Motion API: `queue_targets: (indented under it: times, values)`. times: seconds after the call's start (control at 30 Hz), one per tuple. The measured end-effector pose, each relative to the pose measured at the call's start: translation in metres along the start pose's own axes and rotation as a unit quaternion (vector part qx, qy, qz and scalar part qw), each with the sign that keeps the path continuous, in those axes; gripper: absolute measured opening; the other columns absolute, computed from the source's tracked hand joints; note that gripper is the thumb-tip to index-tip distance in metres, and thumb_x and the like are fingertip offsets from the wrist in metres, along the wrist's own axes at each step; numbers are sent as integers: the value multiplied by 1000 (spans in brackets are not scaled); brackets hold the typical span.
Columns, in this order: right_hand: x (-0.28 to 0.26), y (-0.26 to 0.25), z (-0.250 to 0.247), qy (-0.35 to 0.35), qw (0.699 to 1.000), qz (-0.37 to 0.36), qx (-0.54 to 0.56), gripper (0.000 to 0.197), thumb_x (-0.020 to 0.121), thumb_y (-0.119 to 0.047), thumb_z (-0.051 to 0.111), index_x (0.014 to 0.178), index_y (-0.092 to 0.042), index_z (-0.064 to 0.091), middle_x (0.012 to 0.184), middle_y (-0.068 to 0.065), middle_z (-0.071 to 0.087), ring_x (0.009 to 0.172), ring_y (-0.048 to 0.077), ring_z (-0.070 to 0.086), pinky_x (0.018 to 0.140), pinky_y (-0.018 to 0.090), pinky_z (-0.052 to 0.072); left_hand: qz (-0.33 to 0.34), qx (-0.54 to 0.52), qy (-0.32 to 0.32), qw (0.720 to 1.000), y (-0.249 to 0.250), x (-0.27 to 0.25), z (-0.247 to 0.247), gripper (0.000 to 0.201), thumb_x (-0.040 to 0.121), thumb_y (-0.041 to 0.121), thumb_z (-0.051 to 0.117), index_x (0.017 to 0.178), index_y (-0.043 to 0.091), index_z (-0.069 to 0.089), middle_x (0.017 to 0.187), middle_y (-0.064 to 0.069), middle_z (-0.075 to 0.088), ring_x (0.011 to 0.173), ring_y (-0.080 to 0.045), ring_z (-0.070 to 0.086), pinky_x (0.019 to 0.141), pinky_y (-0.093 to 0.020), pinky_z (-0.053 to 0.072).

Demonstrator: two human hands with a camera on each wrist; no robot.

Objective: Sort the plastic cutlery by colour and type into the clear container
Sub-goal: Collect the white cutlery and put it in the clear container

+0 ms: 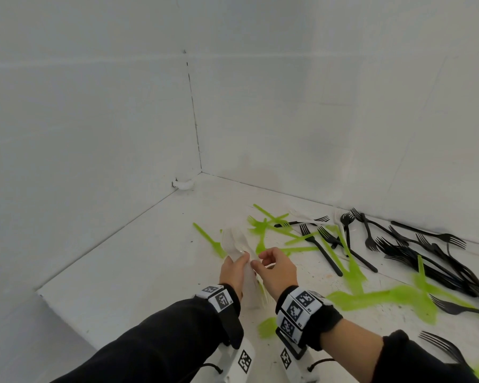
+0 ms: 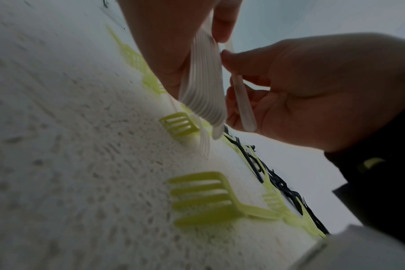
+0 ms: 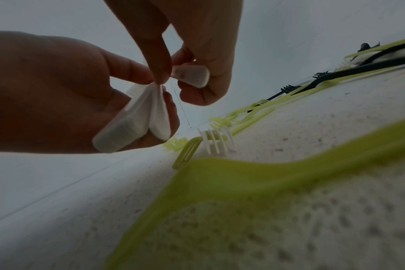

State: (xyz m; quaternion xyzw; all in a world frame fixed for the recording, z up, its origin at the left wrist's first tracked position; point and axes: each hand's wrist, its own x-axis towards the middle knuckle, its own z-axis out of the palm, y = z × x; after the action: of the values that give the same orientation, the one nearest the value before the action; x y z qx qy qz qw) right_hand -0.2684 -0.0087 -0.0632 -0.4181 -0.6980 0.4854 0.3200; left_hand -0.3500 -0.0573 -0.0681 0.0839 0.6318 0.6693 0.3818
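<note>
Green plastic forks [image 1: 382, 297] lie scattered on white tabletop [image 1: 138, 272], nearest one close to right wrist. Left hand [image 1: 234, 272] curled round stacked bundle of white plastic cutlery [image 1: 239, 246], bundle raised off tabletop, heads fanned upward. Right hand [image 1: 277, 268] just beside it, fingers curled, pinching single white plastic handle [image 2: 242, 102] against bundle. Black plastic forks [image 1: 426, 252] heaped further right along white wall [image 1: 343, 120]. Lone white fork [image 3: 216, 140] rests beyond hands.
</note>
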Motion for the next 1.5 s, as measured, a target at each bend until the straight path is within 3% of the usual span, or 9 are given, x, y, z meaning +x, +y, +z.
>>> queue_targets:
  times: [0.13,0.3,0.37,0.53,0.77,0.9,1.27,1.4,1.5]
  values:
    - [3,0,2,15,1000,4,-13,13,86,-16,62,92,-25,55,88,-1,56,82,15,52,68,19,40,-1,-12,-2,1000,3,0,-4,15,95,14,48,109,8,51,73,-13,54,59,-23,53,50,-28,44]
    - [1,-3,10,-84,993,-25,-77,20,91,-22,54,108,-20,66,96,-4,55,94,12,51,89,25,43,-2,-5,8,1000,6,1,-5,25,94,15,52,115,3,55,94,-15,62,94,-33,61,81,-41,51]
    - [3,-3,12,-113,990,-25,-84,23,91,-22,53,109,-20,67,99,-2,58,95,16,56,95,32,46,-6,-12,3,1000,9,1,-8,24,94,15,53,114,4,56,99,-18,62,90,-33,62,75,-40,53]
    - [15,-11,2,-161,985,-5,-56,18,88,-24,61,105,-17,65,96,-3,62,88,12,57,67,14,42,-3,-13,-39,999,14,-1,-16,17,96,13,50,109,5,56,94,-14,64,81,-27,63,66,-36,53]
    - [15,-20,5,-135,990,27,28,11,83,-19,68,86,-15,58,76,-1,61,66,14,62,59,25,55,-5,4,-49,999,14,-1,-17,13,93,11,47,93,15,59,91,-17,64,76,-29,61,75,-42,52]
    - [15,-23,6,-143,989,23,26,14,82,-11,70,76,-15,58,64,0,60,52,10,58,47,16,49,4,5,-42,999,15,-1,-20,15,93,8,44,101,7,58,85,-18,62,67,-28,57,61,-35,48]
    - [25,-30,2,-216,975,28,28,9,87,-2,58,86,-6,67,66,5,65,52,8,63,62,19,57,12,38,-55,998,20,-2,-23,12,92,16,53,104,12,53,90,-12,61,70,-23,61,52,-29,47]
    - [40,-29,-9,-153,968,-37,-197,26,89,-3,49,103,-12,70,92,3,67,74,13,57,65,14,46,20,18,-11,1000,21,2,-27,10,92,12,55,99,7,50,77,-11,51,59,-23,52,49,-29,44]
    - [43,-29,-17,-269,865,-56,-421,46,88,5,42,118,-22,64,124,6,53,104,17,55,81,21,46,18,6,-4,1000,20,4,-29,14,92,11,55,103,6,48,78,-11,50,60,-24,53,51,-32,46]
